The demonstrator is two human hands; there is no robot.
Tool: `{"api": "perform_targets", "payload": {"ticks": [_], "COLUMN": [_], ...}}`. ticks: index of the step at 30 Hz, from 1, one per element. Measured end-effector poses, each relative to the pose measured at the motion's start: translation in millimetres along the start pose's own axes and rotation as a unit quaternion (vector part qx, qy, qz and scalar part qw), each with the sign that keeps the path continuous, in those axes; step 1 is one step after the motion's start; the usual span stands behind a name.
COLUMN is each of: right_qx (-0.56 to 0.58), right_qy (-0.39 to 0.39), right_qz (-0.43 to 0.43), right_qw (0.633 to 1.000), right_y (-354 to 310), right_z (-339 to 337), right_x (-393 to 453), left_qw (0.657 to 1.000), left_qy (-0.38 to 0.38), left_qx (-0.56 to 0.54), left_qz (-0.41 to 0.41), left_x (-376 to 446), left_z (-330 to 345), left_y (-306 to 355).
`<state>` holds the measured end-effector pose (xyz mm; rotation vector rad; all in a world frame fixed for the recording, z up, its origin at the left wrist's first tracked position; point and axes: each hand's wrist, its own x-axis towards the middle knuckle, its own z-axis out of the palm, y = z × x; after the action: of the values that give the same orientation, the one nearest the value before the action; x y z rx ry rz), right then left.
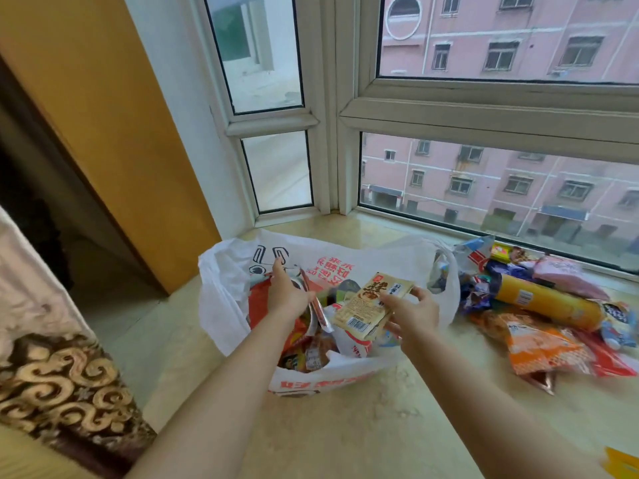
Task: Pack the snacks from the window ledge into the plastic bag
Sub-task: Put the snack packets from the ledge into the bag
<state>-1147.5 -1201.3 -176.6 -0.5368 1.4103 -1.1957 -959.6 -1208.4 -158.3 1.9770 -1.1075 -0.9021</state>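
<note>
A white plastic bag (pixel 349 267) with red print lies open on the window ledge (pixel 363 426), with several snack packets inside. My left hand (pixel 287 292) reaches into the bag's mouth and grips a silvery red packet (pixel 320 314). My right hand (pixel 411 314) pinches a flat beige snack packet (pixel 371 304) with a barcode, holding it over the bag's opening. To the right of the bag lies a pile of loose snacks, among them a yellow tube (pixel 546 300), an orange packet (pixel 539 347) and a pink packet (pixel 563 274).
The window frame (pixel 484 112) runs along the back of the ledge. An orange wall panel (pixel 103 115) stands at the left, with a patterned curtain (pixel 52 375) below it. A yellow object (pixel 622 463) shows at the bottom right corner.
</note>
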Motion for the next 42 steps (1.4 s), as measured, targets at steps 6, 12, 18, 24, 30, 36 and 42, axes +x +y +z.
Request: {"api": "perform_targets", "payload": {"ticks": [6,12,18,24,30,36,42], "right_qx": [-0.075,-0.135,-0.242,-0.290,-0.273,-0.222,-0.234], "right_qy": [-0.014,-0.133,-0.179,-0.175,-0.147,-0.005,0.045], "right_qz": [0.026,-0.029,-0.047,0.019,0.091,0.104,0.071], "right_qw": [0.997,0.981,0.952,0.941,0.946,0.969,0.969], "right_y": [15,-8,-9,39,92,107,92], "right_z": [-10,-67,-155,-235,-281,-338,-372], "right_x": [22,-15,-58,-92,-80,-59,-29], "left_qw": [0.988,0.970,0.914,0.870,0.877,0.876,0.898], "left_qy": [-0.037,-0.135,-0.257,-0.349,-0.346,-0.381,-0.376], "left_qx": [0.125,0.137,0.107,0.126,0.177,0.169,0.099], "left_qz": [0.086,0.146,0.295,0.325,0.281,0.242,0.207], "left_x": [11,-26,-112,-161,-153,-147,-144], "left_z": [17,51,101,127,137,209,298], "left_y": [-21,4,12,-33,-89,-88,-36]}}
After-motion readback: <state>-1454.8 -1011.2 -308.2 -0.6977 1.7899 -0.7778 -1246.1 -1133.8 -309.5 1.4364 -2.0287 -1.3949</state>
